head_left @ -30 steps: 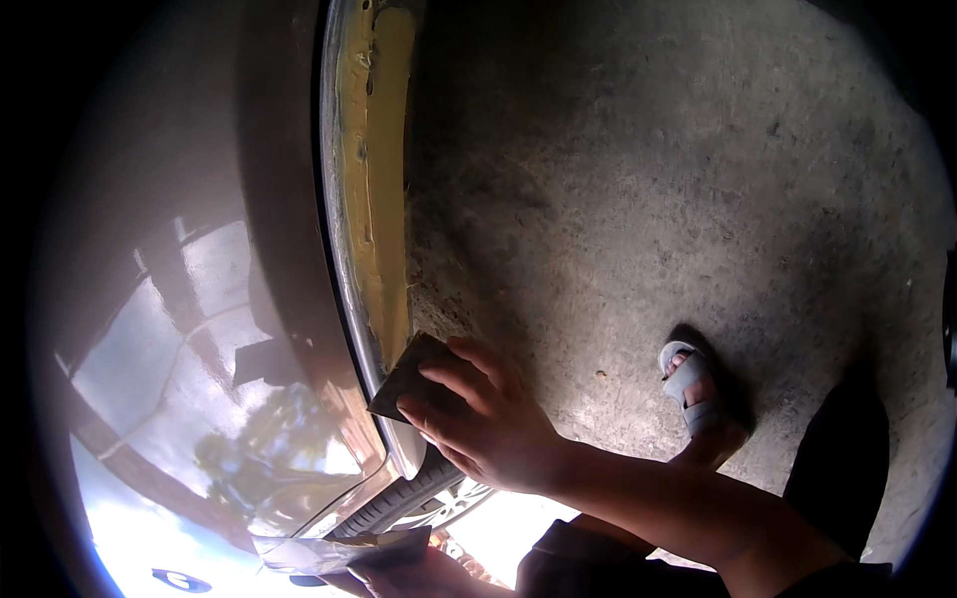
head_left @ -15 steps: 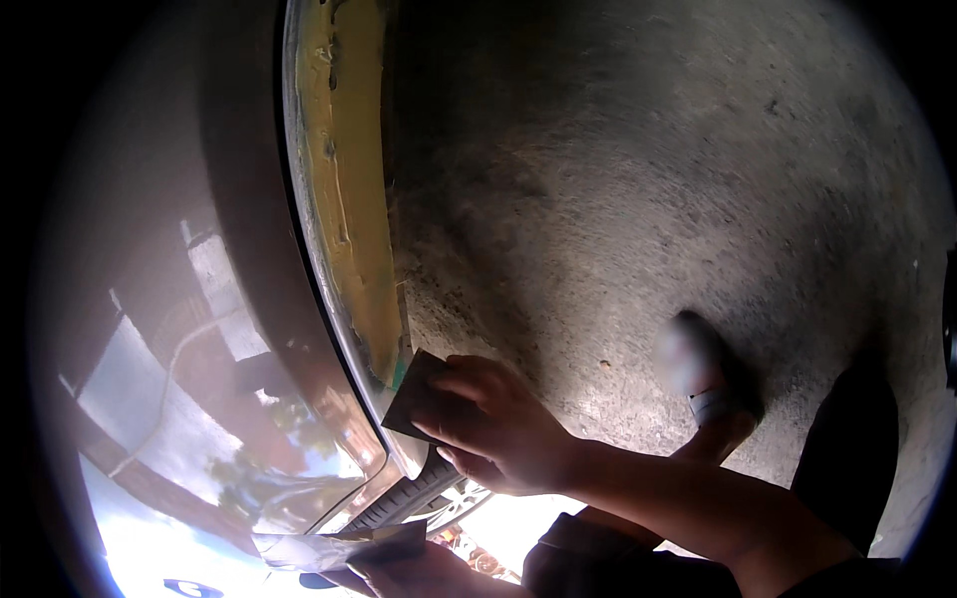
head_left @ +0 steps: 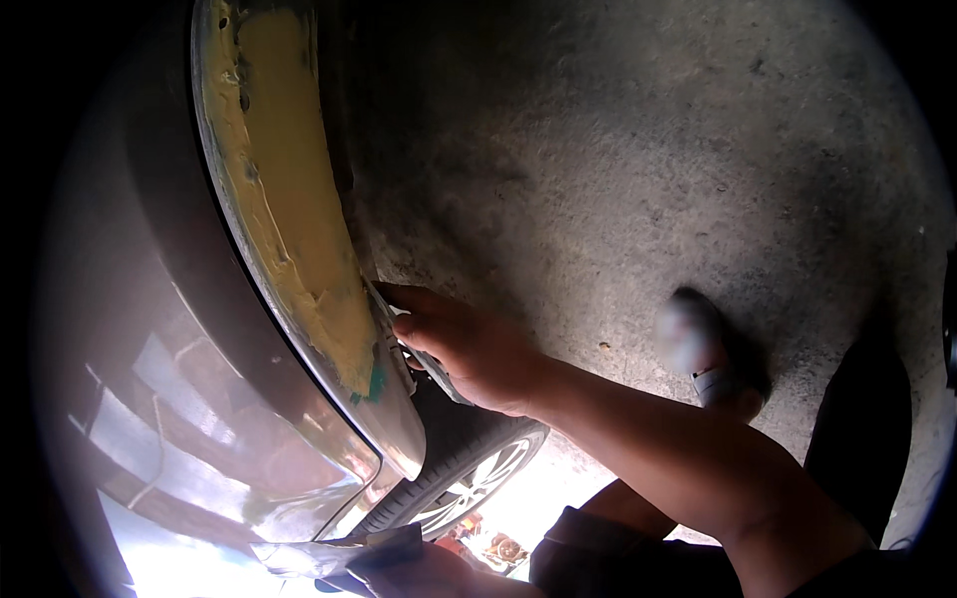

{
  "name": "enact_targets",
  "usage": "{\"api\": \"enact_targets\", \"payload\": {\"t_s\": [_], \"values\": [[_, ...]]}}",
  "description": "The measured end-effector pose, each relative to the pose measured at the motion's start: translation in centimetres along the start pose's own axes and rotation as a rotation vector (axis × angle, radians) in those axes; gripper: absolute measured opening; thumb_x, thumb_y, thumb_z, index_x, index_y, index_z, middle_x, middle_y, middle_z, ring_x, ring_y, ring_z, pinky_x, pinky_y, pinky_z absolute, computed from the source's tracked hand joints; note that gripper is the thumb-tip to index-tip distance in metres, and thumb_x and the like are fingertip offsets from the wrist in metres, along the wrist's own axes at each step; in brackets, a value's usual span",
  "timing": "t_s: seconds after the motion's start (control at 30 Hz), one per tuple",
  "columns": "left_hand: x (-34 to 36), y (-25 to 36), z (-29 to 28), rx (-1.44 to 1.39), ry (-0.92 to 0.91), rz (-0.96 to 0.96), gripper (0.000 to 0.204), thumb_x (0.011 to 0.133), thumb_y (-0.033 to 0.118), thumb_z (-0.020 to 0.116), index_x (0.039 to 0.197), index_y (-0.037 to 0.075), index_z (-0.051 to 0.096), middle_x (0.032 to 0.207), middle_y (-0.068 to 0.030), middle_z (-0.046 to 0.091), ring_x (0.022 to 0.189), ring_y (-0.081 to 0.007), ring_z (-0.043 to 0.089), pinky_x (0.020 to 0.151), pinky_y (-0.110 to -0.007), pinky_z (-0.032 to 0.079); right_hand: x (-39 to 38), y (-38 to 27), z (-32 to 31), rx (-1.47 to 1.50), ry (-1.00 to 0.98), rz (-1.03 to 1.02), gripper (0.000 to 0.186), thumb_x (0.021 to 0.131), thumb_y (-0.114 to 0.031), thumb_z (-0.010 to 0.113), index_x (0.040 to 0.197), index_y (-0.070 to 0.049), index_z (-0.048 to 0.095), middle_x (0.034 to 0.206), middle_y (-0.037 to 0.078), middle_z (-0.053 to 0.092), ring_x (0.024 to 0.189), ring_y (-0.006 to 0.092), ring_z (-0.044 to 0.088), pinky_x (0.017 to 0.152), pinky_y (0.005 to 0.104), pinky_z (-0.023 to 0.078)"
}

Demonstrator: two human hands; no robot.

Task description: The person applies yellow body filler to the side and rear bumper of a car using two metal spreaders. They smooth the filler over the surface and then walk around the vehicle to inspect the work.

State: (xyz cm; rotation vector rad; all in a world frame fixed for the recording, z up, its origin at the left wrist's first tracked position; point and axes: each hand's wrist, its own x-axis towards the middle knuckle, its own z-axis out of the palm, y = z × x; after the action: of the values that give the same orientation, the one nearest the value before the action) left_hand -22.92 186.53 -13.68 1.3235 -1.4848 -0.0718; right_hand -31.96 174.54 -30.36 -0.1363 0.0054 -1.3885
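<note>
My right hand (head_left: 469, 364) grips a thin, flat squarish piece (head_left: 384, 309), seen nearly edge-on, beside the lower end of the yellow filler strip (head_left: 299, 219). The strip has ridges, dark spots and a small green patch, and runs along the edge of a glossy brownish-grey car panel (head_left: 159, 299). My left hand (head_left: 429, 566), at the bottom edge, is closed on a flat, crumpled-looking sheet (head_left: 339, 553) with a shiny end. Its fingers are partly hidden by the sheet.
A tyre with a silver spoked wheel (head_left: 474, 478) sits below the panel, with bright ground and small clutter (head_left: 498, 548) behind. Concrete floor (head_left: 618, 149) fills the right side. My sandalled foot (head_left: 698, 344) and a dark trouser leg (head_left: 857, 439) are at the right.
My right hand and its flat piece have shifted up and turned, exposing more tyre and the green patch. The panel and filler strip now appear further left, the strip wider.
</note>
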Motion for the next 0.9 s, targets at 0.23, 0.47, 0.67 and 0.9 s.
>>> {"api": "enact_targets", "payload": {"t_s": [0.23, 0.47, 0.67, 0.9], "values": [[-0.2, 0.1, -0.4, 0.046, 0.002, 0.008, 0.052, 0.092, 0.018, 0.051, 0.14, 0.006, 0.035, 0.137, -0.0143, 0.041, 0.123, -0.0255, 0.044, 0.105, -0.039, 0.033, -2.2, 2.2, 2.7, -0.253, 0.051, -0.175, 0.053, 0.1, -0.029, 0.036, 0.144, 0.0, 0.027, 0.141, 0.019, 0.037, 0.131, 0.0285, 0.037, 0.109, 0.0371, 0.027], [0.1, 0.6, -0.6, -0.031, -0.171, 0.017, 0.055, 0.091, 0.019, 0.051, 0.141, 0.004, 0.033, 0.137, -0.0162, 0.041, 0.123, -0.0271, 0.044, 0.104, -0.039, 0.034, -4.2, 2.2, 5.6, -0.491, 0.233, -0.423, 0.046, 0.092, -0.011, 0.047, 0.131, 0.011, 0.036, 0.13, 0.03, 0.041, 0.12, 0.0429, 0.043, 0.103, 0.0441, 0.034], [-0.1, 1.5, -0.2, -0.125, -0.474, -0.041, 0.057, 0.091, 0.02, 0.05, 0.142, 0.003, 0.031, 0.135, -0.0178, 0.041, 0.122, -0.0278, 0.044, 0.103, -0.038, 0.036, -6.3, 2.4, 6.7, -0.525, 0.195, -0.38, 0.046, 0.091, -0.009, 0.048, 0.132, 0.009, 0.036, 0.129, 0.028, 0.042, 0.118, 0.0427, 0.045, 0.101, 0.0446, 0.036], [0.0, 1.6, 0.1, -0.143, -0.335, -0.426, 0.054, 0.094, 0.017, 0.044, 0.143, 0.002, 0.027, 0.128, -0.023, 0.045, 0.118, -0.0283, 0.048, 0.1, -0.038, 0.038, -10.1, -1.1, 1.8, -0.053, -0.34, -0.135, 0.043, 0.093, -0.02, 0.055, 0.134, -0.005, 0.048, 0.14, 0.018, 0.039, 0.129, 0.0301, 0.042, 0.101, 0.0414, 0.041]]}}
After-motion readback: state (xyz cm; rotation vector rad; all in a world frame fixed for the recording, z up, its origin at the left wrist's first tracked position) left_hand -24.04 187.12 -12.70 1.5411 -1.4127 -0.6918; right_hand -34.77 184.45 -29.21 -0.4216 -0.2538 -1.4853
